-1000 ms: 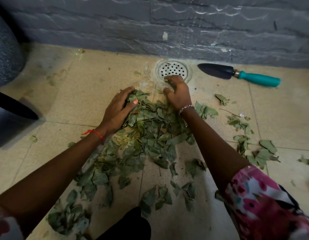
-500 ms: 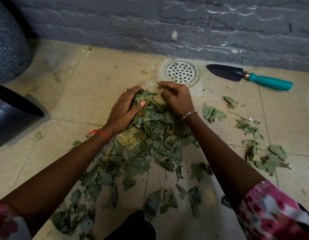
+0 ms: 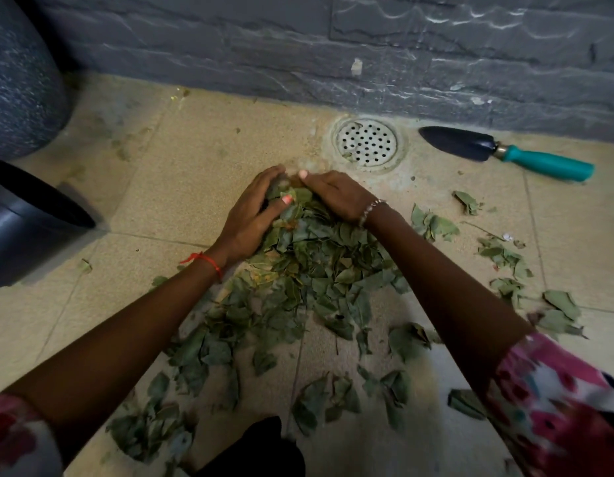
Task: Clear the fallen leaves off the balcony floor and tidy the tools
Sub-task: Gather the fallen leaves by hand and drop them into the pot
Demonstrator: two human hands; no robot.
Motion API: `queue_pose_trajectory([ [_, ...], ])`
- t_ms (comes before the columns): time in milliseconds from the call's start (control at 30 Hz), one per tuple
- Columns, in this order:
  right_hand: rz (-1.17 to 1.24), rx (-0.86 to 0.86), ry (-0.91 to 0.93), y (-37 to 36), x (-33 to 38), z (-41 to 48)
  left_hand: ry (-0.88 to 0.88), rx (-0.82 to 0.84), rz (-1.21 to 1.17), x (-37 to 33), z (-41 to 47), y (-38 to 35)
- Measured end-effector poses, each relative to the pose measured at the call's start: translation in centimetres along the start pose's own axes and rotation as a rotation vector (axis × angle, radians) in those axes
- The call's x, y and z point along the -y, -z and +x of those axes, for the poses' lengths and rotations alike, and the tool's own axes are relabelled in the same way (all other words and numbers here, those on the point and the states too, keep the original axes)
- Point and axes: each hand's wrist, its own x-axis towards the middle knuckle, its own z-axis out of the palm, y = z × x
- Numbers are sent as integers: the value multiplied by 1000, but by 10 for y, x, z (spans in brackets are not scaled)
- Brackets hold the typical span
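Tiled floor [image 3: 195, 187]: leaf pile [image 3: 315, 263] half-hides left hand [image 3: 254, 215], right hand [image 3: 336, 197].

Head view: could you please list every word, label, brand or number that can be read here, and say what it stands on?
None: no legible text anywhere in this view.
The trowel, the drain cover, the dark container, the grey wall and the leaves show no print, label or number.

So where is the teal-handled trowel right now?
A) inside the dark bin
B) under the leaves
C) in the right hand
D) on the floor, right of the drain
D: the trowel lies on the floor right of the drain, while the left hand and right hand cup the leaves.
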Motion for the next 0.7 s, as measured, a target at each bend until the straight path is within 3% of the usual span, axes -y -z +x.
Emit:
queue_pose_trajectory([
  [133, 93, -128, 23, 6, 1, -44, 85, 125, -95, -4, 2, 2],
  [267, 130, -485, 62, 16, -12, -86, 133, 124, -212, -18, -3, -6],
  [367, -17, -722, -67, 39, -43, -114, 83, 66, -163, -30, -7, -21],
  [500, -295, -589, -372, 55, -84, -134, 62, 40, -117, -36, -11, -36],
  [567, -406, -485, -304, 44, -86, -138, 66, 32, -137, -34, -13, -39],
  [700, -150, -331, -99, 13, -57, -147, 2, 38, -114, -27, -19, -38],
])
